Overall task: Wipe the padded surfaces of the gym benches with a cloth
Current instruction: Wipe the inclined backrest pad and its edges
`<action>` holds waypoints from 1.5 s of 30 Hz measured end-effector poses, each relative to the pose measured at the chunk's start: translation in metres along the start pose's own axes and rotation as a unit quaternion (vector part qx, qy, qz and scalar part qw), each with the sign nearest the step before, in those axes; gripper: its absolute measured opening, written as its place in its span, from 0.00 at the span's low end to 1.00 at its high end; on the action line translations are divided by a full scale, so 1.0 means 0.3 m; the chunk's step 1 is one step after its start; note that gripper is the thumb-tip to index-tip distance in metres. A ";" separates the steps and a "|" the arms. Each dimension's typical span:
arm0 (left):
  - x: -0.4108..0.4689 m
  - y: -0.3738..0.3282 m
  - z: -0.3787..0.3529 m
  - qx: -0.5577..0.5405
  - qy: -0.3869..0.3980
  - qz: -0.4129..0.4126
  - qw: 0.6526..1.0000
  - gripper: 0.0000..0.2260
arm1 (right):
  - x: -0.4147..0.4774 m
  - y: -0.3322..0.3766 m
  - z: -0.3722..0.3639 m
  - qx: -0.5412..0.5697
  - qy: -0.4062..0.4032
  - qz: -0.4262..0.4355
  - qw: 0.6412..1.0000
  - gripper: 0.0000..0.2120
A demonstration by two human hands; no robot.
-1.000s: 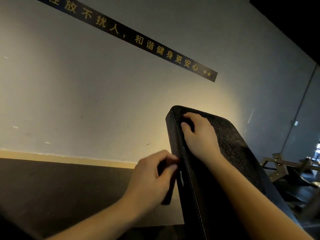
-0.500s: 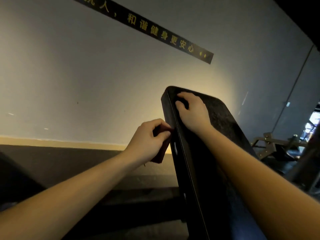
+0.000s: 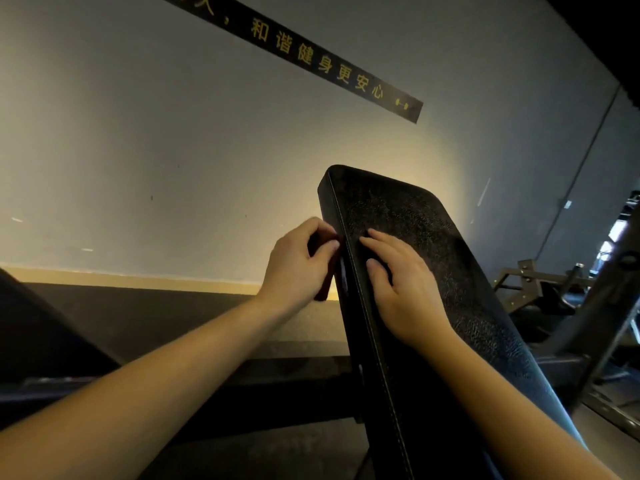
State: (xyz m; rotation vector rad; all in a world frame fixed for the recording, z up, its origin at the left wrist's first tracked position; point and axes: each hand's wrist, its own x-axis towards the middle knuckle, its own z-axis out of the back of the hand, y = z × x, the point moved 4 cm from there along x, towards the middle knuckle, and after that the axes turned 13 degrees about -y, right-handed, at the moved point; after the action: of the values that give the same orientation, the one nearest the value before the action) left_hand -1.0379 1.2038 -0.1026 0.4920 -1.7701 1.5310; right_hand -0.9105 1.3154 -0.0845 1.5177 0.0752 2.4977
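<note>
Step in hand, by the look of it: wiping the narrow left side of the bench pad, a black textured cushion tilted up toward the wall. Dark cloth bunched in the left hand, fingers and thumb curled round it, pressed against the pad's side just below the top corner. Right hand flat on the pad's face just beside, fingers nearly straight, gripping nothing, likely steadying the cushion. Broad face not under the cloth at this moment; impossible to tell how much of it already wiped. Next, probably: drag the cloth down along the side edge with even pressure, then bring it over the stitched seam onto the face, lifting the right hand clear of the path. Other benches out of sight. Metal frame low to the right; black banner with yellow characters slanting across the wall.
</note>
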 end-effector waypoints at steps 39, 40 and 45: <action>0.080 0.032 -0.033 0.027 -0.061 0.011 0.998 0.04 | -0.020 0.018 -0.006 -0.020 -0.046 -0.006 0.999 0.20; 0.102 0.049 -0.039 0.031 -0.067 0.011 0.997 0.03 | -0.021 0.020 -0.005 -0.019 -0.045 -0.005 0.999 0.20; -0.193 0.016 0.017 -0.031 0.027 -0.004 0.999 0.05 | -0.020 0.010 -0.011 -0.020 -0.052 -0.004 0.998 0.21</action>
State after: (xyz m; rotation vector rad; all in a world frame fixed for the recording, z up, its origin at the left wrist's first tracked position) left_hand -1.0045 1.1900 -0.1485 0.4237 -1.7658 1.4659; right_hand -0.9114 1.3113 -0.0907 1.6250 0.0137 2.3940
